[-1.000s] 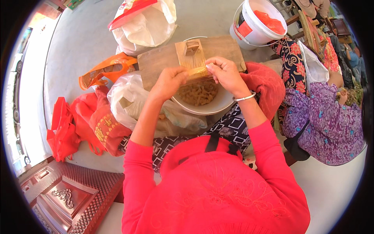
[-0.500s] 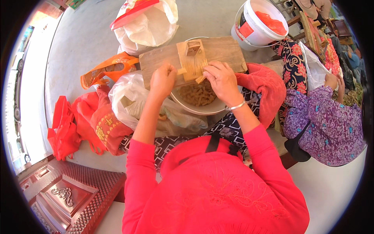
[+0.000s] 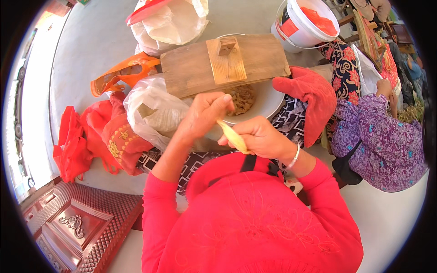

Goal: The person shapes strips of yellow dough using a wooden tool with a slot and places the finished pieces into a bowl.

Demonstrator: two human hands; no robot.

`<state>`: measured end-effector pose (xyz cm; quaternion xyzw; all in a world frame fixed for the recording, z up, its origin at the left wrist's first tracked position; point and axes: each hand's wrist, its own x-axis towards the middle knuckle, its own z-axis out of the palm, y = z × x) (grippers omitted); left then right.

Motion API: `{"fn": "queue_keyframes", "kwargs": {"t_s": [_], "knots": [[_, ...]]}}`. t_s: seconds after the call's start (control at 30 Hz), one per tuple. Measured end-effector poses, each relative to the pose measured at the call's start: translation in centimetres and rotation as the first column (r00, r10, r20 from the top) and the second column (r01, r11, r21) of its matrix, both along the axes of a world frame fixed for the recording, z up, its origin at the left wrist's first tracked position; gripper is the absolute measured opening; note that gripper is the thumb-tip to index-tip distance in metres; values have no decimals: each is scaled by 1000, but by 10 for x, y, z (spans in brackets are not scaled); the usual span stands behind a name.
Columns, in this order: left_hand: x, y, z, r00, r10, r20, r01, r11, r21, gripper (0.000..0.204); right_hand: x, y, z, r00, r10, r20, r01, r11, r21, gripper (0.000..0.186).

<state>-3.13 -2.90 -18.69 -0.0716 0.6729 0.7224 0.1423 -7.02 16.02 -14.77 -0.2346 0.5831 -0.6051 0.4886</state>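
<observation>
In front of my torso my right hand [image 3: 258, 137] is closed round a limp, pale yellow strip [image 3: 234, 138] that looks like a piece of vegetable. My left hand [image 3: 205, 113], a little blurred, has its fingers closed at the strip's upper end. Just beyond both hands a white basin [image 3: 269, 101] sits between my knees, with brownish-yellow cut pieces [image 3: 243, 98] in it. Across its far side lies a wooden board [image 3: 264, 54]. A lighter wood plate [image 3: 227, 66] with a small raised block [image 3: 226, 45] is set on the board's middle.
Left stand a whitish plastic bag [image 3: 157, 107], an orange bag [image 3: 120, 75] and red bags [image 3: 73, 145]. A white sack [image 3: 170, 25] and a white bucket [image 3: 296, 29] are beyond the board. A red cloth [image 3: 314, 98] covers my right knee; a person in purple [image 3: 380, 136] sits at right.
Both hands have come back from the board toward my torso, and the yellow strip now stretches between them. The light wood plate is uncovered.
</observation>
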Motion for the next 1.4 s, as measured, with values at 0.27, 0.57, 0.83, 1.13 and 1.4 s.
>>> {"fn": "queue_keyframes", "kwargs": {"t_s": [0.27,0.57,0.83,1.13,1.4], "knots": [[37,68,54,836,355,-417,-339,934,116,34,10,3,26,655,-368,-659,396,911,-115,17],[23,73,91,832,104,-545,-2,983,184,38,-39,52,56,651,54,-757,-206,973,-108,21],[18,50,-23,963,241,121,-269,824,498,21,-24,-17,-48,244,-326,-913,499,850,-170,23],[31,36,-44,885,-45,-463,-313,679,-665,14,-8,4,-82,586,-143,-797,371,923,106,18],[25,54,-52,766,47,-642,-460,738,-495,24,2,15,-97,731,-317,604,359,932,55,27]]}}
